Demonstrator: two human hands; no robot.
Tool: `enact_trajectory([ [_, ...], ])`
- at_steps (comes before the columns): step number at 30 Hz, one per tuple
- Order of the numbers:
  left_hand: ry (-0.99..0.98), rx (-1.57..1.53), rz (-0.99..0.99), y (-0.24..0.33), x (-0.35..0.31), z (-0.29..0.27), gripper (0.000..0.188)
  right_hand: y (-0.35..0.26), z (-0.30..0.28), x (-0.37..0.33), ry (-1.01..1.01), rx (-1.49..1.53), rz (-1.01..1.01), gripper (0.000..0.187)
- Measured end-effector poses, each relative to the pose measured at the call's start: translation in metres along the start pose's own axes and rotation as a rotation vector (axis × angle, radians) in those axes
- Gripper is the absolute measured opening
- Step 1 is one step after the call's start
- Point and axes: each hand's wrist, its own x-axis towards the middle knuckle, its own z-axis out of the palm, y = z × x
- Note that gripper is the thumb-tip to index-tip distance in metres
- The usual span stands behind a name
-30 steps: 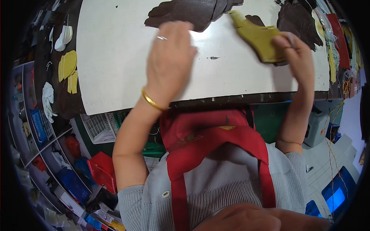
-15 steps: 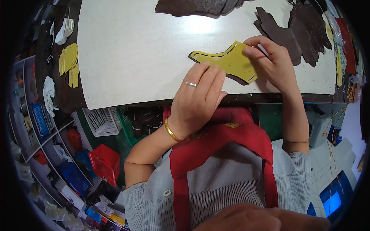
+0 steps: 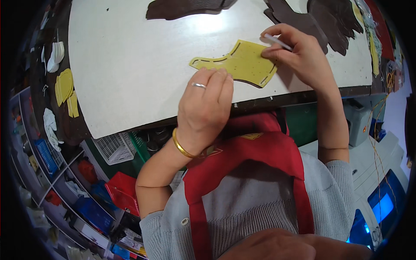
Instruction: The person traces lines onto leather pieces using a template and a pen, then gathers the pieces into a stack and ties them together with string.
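Observation:
A yellow template [image 3: 249, 63] with slots along its edges lies on the white tabletop. A dark brown leather piece shows as a thin strip under its lower edge. My left hand [image 3: 206, 97] rests with its fingers laid flat at the template's lower left edge, pressing it down. Between the thumb and fingers of my right hand [image 3: 301, 54] is a slim light-grey pen [image 3: 277, 42], held at the template's right side. The pen's tip cannot be made out.
Brown leather pieces [image 3: 333, 21] are heaped at the far right, with more leather [image 3: 186, 8] at the top. Yellow templates [image 3: 65, 89] and a white glove [image 3: 50, 128] lie along the left edge. Below are a white basket [image 3: 115, 149] and a red bin [image 3: 123, 193].
The template now lies aligned over the leather, which sticks out less. My right hand has let go of the template's corner and raised the pen. The whole view has shifted and turned slightly.

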Motion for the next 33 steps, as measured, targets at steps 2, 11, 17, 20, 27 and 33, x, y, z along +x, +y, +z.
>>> enact_trajectory([
  [2,-0.096,0.037,0.011,-0.004,0.005,-0.005,0.034,-0.004,-0.005,-0.007,-0.020,-0.034,0.080,0.033],
  [11,-0.157,0.097,0.086,0.004,0.008,-0.005,0.044,0.002,-0.004,-0.005,0.354,-0.345,-0.256,0.026],
  [17,-0.084,0.088,0.109,0.015,0.006,0.006,0.035,-0.038,0.009,0.023,0.113,-0.270,-0.509,0.033],
  [20,-0.049,0.031,0.079,0.018,0.006,0.008,0.025,-0.054,0.045,0.040,-0.131,0.035,-0.340,0.034],
  [27,0.028,-0.023,0.073,0.017,0.002,0.013,0.020,-0.063,0.061,0.052,-0.202,-0.265,-0.487,0.037],
  [33,-0.049,-0.067,0.064,0.019,0.003,0.010,0.019,-0.061,0.064,0.049,-0.168,-0.193,-0.479,0.034],
])
